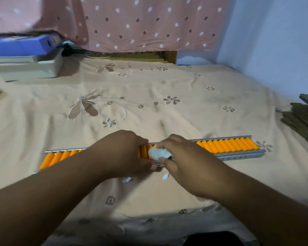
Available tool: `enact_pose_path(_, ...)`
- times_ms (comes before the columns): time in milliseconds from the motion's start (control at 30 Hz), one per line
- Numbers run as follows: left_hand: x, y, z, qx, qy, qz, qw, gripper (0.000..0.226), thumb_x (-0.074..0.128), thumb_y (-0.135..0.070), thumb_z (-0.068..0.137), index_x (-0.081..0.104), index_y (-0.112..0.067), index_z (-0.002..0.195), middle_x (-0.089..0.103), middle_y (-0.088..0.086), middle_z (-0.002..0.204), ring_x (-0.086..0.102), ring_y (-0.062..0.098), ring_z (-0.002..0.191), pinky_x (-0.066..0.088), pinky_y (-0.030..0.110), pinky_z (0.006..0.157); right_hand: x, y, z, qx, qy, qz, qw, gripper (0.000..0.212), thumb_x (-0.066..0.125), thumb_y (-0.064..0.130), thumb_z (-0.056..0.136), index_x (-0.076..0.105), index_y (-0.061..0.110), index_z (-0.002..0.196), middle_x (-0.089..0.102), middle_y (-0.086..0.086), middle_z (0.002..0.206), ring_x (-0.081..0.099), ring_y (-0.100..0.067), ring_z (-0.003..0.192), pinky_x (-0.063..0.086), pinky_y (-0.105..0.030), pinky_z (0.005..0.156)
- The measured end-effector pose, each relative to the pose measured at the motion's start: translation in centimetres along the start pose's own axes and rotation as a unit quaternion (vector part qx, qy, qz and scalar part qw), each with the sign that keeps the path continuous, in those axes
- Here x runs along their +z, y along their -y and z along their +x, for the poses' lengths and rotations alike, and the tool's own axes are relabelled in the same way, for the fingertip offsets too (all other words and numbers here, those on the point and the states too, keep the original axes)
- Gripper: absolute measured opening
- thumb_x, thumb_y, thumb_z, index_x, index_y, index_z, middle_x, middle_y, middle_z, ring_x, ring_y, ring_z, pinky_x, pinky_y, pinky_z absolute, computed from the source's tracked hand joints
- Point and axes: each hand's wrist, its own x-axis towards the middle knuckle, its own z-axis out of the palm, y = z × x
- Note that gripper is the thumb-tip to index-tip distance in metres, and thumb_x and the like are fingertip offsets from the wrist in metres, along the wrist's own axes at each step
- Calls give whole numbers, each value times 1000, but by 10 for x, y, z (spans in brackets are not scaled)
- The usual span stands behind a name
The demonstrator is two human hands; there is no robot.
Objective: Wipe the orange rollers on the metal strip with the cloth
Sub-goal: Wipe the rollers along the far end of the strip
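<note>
A long metal strip lies across the bed, left to right, holding a row of orange rollers. My left hand clasps the strip near its middle, fingers over the far rail and thumb on the near rail. Just to its right, my right hand pinches a small white cloth and presses it onto the rollers at mid-strip. My hands and forearms hide the rollers in the middle. More rollers show at the left end.
The peach bedsheet with flower embroidery covers the bed. Stacked boxes, one blue, sit at the far left. A pile of brown cardboard lies at the right edge. Small white scraps lie on the sheet below the strip. A pink dotted curtain hangs behind.
</note>
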Motion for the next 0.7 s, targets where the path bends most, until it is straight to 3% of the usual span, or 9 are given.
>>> enact_pose_path(100, -4, 5, -1, 13, 10, -5, 1000, 46, 64, -72, 69, 62, -29, 84, 65, -2, 67, 59, 11, 64, 50, 32, 61, -17, 0, -1, 13, 45, 50, 998, 24, 56, 39, 95, 60, 37, 119, 56, 19, 111, 56, 0, 97, 44, -21, 79)
enact_pose_path(200, -15, 16, -6, 9, 56, -7, 998, 46, 68, -67, 73, 64, -29, 97, 69, -4, 79, 62, 7, 64, 54, 32, 66, -32, -23, 11, 71, -35, 94, 992, 24, 60, 38, 93, 62, 38, 117, 58, 22, 109, 54, 10, 93, 38, -8, 73)
enact_pose_path(267, -21, 27, -11, -7, 69, -10, 998, 45, 69, -67, 71, 65, -29, 95, 72, -5, 80, 65, 4, 63, 56, 33, 67, -33, -32, 23, 96, -74, 79, 990, 28, 60, 35, 94, 61, 35, 122, 58, 19, 115, 53, 6, 91, 34, -3, 72)
enact_pose_path(333, -22, 34, -17, -24, 91, -34, 995, 41, 71, -65, 70, 67, -30, 91, 75, -7, 76, 69, 6, 62, 58, 33, 64, -24, -31, 32, 103, -61, 60, 991, 34, 58, 33, 96, 59, 31, 130, 57, 11, 123, 53, -3, 99, 37, -9, 78)
enact_pose_path(467, -18, 36, -22, -39, 79, -51, 995, 42, 72, -65, 68, 68, -31, 92, 76, -7, 75, 70, 6, 61, 57, 28, 59, 5, -3, 41, 66, -31, 13, 997, 36, 55, 33, 96, 58, 29, 132, 55, 5, 123, 59, -18, 106, 48, -35, 89)
enact_pose_path(600, -12, 38, -24, -32, 43, -22, 998, 41, 70, -66, 68, 66, -30, 88, 72, -6, 75, 65, 6, 69, 52, 29, 64, 14, 32, 36, -24, 26, 15, 999, 22, 52, 32, 95, 61, 35, 115, 54, 12, 109, 59, -14, 92, 49, -38, 80)
enact_pose_path(700, -9, 41, -26, -18, 17, -14, 1000, 48, 67, -72, 63, 61, -28, 82, 69, -5, 72, 63, 9, 67, 53, 34, 65, 3, 37, 32, -53, 104, 30, 993, 18, 52, 35, 96, 61, 37, 112, 52, 16, 104, 56, -6, 89, 49, -32, 79)
